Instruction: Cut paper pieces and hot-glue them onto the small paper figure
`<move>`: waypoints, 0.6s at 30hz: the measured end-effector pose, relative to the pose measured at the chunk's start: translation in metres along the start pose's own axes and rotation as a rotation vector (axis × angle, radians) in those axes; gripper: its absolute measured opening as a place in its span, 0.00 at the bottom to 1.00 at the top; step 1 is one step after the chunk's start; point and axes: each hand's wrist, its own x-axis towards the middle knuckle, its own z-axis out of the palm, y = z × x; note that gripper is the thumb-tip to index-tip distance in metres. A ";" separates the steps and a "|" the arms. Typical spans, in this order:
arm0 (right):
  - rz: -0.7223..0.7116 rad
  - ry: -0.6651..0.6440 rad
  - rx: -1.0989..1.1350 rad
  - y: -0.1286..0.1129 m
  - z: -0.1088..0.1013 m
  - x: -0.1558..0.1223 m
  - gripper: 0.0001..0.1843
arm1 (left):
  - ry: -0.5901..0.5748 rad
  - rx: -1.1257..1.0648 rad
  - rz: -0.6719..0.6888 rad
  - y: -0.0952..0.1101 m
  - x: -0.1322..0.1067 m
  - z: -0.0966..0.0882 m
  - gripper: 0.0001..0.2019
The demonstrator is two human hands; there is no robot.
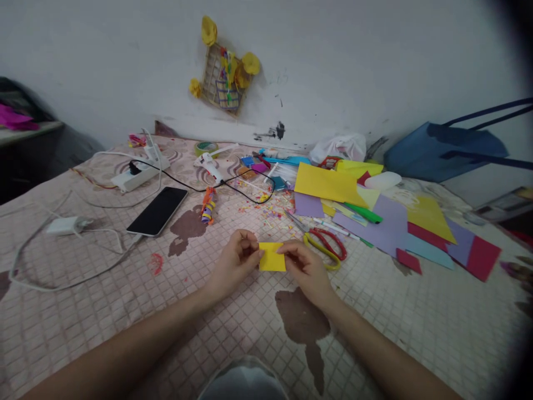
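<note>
A small yellow paper square is held just above the pink patterned cloth, pinched from both sides. My left hand grips its left edge with curled fingers. My right hand pinches its right edge between thumb and fingers. Scissors with yellow and red handles lie just to the right of my right hand.
Coloured paper sheets spread across the right. A black phone, a white power strip, a charger with cable and a glue gun lie to the left and behind. A blue bag leans on the wall.
</note>
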 end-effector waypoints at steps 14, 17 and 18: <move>0.024 0.053 0.122 0.000 0.004 -0.001 0.11 | -0.055 0.421 0.324 -0.003 -0.001 -0.004 0.12; 0.012 0.054 0.159 0.001 0.005 -0.002 0.10 | -0.053 0.426 0.354 -0.001 -0.002 -0.004 0.09; 0.004 0.052 0.162 0.000 0.005 -0.002 0.09 | -0.052 0.428 0.366 0.000 -0.002 -0.004 0.08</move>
